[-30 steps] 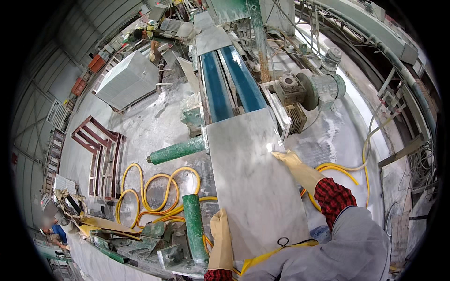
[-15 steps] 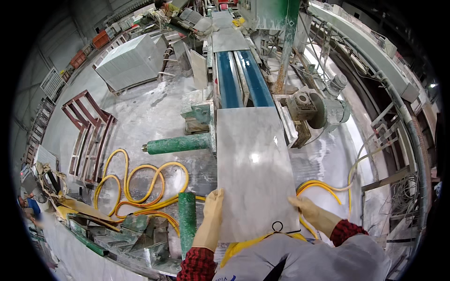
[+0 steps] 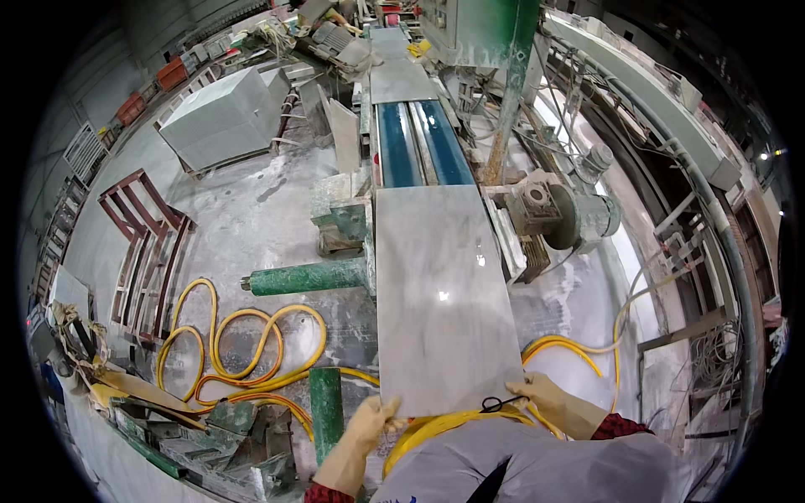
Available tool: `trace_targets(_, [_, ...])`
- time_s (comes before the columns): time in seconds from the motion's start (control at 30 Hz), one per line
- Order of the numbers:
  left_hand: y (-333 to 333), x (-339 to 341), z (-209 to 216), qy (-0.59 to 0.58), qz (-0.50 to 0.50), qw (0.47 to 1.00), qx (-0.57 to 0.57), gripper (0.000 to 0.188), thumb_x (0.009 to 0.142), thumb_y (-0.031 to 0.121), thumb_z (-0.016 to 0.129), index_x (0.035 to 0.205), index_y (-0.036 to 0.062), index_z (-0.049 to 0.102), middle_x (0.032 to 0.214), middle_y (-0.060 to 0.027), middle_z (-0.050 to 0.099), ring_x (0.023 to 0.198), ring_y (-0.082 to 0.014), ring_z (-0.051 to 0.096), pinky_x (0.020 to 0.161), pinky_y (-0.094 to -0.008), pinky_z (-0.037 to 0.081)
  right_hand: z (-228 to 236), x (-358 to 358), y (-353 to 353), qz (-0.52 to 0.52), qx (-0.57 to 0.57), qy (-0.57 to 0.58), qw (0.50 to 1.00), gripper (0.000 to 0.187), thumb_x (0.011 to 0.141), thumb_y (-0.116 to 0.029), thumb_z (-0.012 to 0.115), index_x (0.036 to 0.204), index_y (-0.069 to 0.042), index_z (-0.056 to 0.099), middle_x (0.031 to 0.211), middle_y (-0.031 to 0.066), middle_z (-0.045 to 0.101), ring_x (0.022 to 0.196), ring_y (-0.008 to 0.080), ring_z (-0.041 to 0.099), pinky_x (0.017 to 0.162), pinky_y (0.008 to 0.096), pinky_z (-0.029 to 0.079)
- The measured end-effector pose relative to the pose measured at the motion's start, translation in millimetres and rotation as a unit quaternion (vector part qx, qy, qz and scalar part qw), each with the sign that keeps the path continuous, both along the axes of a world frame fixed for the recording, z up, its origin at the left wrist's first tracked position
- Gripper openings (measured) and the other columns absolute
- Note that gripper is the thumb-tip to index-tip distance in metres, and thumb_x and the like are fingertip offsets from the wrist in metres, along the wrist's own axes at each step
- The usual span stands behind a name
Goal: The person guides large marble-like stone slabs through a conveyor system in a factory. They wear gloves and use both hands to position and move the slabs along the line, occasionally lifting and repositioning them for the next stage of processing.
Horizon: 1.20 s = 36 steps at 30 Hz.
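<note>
Both gloved hands, left and right, gripping the near edge of the grey stone slab, its far end just reaching the blue conveyor belts, most of the feeding apparently left.

The person is wearing pale tan rubber gloves on the left hand and the right hand. Red-and-black checked sleeves are showing at both wrists. A grey apron is covering the chest near the lower edge, with a yellow strap running across it.
</note>
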<state>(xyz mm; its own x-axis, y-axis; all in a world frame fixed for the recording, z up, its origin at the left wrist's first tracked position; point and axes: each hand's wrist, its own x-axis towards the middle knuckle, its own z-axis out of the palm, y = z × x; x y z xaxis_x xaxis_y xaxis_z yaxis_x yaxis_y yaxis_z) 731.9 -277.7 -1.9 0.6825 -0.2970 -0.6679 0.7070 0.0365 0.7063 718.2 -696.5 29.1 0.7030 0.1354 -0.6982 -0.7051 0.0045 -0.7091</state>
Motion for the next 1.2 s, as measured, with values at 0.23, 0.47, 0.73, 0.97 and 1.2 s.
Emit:
trace_targets(0.23, [-38, 176, -30, -0.019, 0.222, 0.975, 0.021, 0.048, 0.104, 0.034, 0.074, 0.131, -0.0045, 0.063, 0.114, -0.0185, 0.071, 0.084, -0.0222, 0.072, 0.07, -0.0297, 0.059, -71, 174, 6, -0.174, -0.111, -0.142, 0.968, 0.048, 0.095, -0.035, 0.085, 0.117, 0.006, 0.073, 0.101, 0.0143, 0.078, 0.086, 0.025, 0.075, 0.076, 0.0381, 0.058])
trace_targets(0.47, [-30, 187, -17, -0.244, 0.0, 0.899, 0.364, 0.048, 0.101, 0.037, 0.072, 0.122, -0.0066, 0.073, 0.1, -0.0145, 0.079, 0.078, -0.0232, 0.074, 0.068, -0.0361, 0.057, -13, 204, 16, 0.051, -0.406, -0.275, 0.87, 0.043, 0.096, -0.04, 0.079, 0.104, 0.002, 0.078, 0.086, 0.0149, 0.078, 0.08, 0.0249, 0.076, 0.075, 0.0424, 0.058])
trace_targets(0.73, [-80, 219, -19, -0.079, 0.047, 0.994, 0.065, 0.053, 0.113, 0.043, 0.058, 0.106, -0.0083, 0.072, 0.088, -0.0154, 0.077, 0.066, -0.0176, 0.069, 0.062, -0.0292, 0.056, -84, 229, 56, -0.12, -0.041, -0.028, 0.991, 0.059, 0.112, -0.049, 0.056, 0.116, 0.008, 0.072, 0.084, 0.0158, 0.076, 0.06, 0.0186, 0.063, 0.053, 0.0317, 0.048])
trace_targets(0.97, [-86, 254, -30, -0.028, 0.078, 0.995, 0.061, 0.043, 0.114, 0.034, 0.058, 0.108, -0.0065, 0.072, 0.084, -0.0121, 0.075, 0.063, -0.0156, 0.064, 0.056, -0.0274, 0.051, -90, 257, 61, -0.184, 0.01, 0.018, 0.983, 0.054, 0.115, -0.045, 0.052, 0.103, 0.004, 0.072, 0.077, 0.0131, 0.071, 0.052, 0.0172, 0.055, 0.046, 0.0308, 0.039])
trace_targets(1.2, [-108, 361, -41, 0.01, 0.174, 0.977, -0.125, 0.031, 0.115, 0.016, 0.053, 0.095, -0.006, 0.062, 0.082, -0.0077, 0.063, 0.063, -0.0125, 0.055, 0.051, -0.0247, 0.045, -80, 373, 57, -0.247, 0.03, 0.053, 0.967, 0.036, 0.118, -0.031, 0.048, 0.105, -0.001, 0.063, 0.078, 0.0144, 0.07, 0.05, 0.0133, 0.048, 0.04, 0.0275, 0.03])
